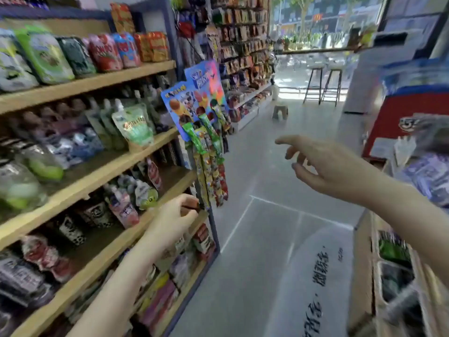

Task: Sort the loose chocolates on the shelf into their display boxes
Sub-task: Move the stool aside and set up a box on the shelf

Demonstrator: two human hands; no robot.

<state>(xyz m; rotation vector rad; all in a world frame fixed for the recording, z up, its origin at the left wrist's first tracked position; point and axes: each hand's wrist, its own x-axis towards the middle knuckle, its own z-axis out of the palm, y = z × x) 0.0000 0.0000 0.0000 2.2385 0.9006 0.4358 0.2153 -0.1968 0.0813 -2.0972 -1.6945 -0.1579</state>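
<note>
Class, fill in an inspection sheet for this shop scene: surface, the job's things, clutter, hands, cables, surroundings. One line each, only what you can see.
Surface: wooden shelves in tiers at the left, stocked with packets.
Job's things: small brown item, too blurred to identify, pinched at the shelf end; display boxes on the lower tier.
Clutter: drink pouches and hanging candy strips at the shelf end.
Hands: left hand pinches the brown item; right hand is raised over the aisle, fingers loose, holding nothing.
Cables: nothing seen.
Surroundings: grey floor, two bar stools by a window, red cabinet at right.
</note>
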